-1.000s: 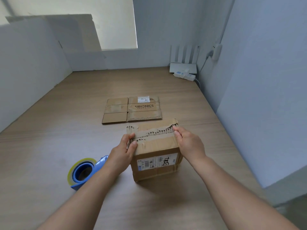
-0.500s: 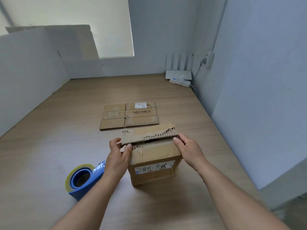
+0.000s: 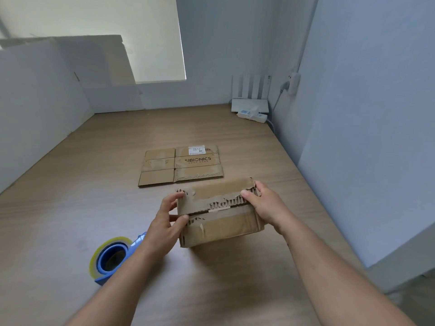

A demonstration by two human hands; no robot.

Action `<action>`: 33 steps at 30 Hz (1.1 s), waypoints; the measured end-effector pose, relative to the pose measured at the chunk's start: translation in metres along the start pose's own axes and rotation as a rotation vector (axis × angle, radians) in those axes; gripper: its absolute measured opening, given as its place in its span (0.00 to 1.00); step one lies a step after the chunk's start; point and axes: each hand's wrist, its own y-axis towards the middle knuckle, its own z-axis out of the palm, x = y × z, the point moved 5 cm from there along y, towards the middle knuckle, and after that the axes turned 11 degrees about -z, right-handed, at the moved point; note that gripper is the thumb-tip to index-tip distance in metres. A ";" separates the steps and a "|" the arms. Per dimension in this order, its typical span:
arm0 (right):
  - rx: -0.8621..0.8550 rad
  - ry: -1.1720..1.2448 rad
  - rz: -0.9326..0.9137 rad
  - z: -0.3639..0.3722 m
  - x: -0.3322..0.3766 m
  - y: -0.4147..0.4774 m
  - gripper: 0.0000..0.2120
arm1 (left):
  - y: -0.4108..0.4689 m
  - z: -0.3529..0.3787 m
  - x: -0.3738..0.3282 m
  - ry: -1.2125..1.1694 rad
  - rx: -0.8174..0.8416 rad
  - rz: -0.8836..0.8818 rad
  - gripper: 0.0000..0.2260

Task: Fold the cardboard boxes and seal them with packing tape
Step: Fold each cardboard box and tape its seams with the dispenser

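1. Head view, 2 boxes: folded box (image 3: 223, 227) sat near-centre on table (image 3: 70, 196), torn top flap down; flat box (image 3: 181, 168) lay farther back.
2. 2 hands: left hand (image 3: 164, 222) pinched flap's left end, right hand (image 3: 261, 203) gripped its right end.
3. 1 tape dispenser (image 3: 110, 257), near left.

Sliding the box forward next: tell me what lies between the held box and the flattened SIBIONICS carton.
Only a narrow bare strip of table, between the held box and the flattened carton, in the head view.
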 end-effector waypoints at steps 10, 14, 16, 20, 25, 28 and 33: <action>-0.007 0.199 -0.149 0.001 0.013 -0.011 0.22 | 0.002 0.002 0.005 -0.239 -0.020 -0.129 0.20; -0.008 0.561 -0.036 -0.002 0.007 -0.013 0.24 | 0.000 0.007 0.007 -0.479 0.002 -0.202 0.04; -0.068 0.490 -0.030 -0.005 0.002 -0.011 0.26 | 0.002 0.007 0.011 -0.564 -0.036 -0.248 0.11; 0.022 0.348 -0.054 0.000 -0.015 -0.009 0.19 | 0.005 0.007 0.027 -0.429 0.007 -0.287 0.17; 0.098 0.066 0.039 0.023 -0.056 -0.024 0.14 | -0.003 0.016 0.053 -0.388 0.088 -0.485 0.44; 0.179 -0.091 0.106 0.036 -0.080 -0.038 0.10 | -0.007 0.020 0.069 -0.354 0.125 -0.572 0.44; 0.220 0.065 0.085 0.035 -0.068 -0.039 0.28 | 0.004 0.014 0.058 -0.208 0.011 -0.420 0.24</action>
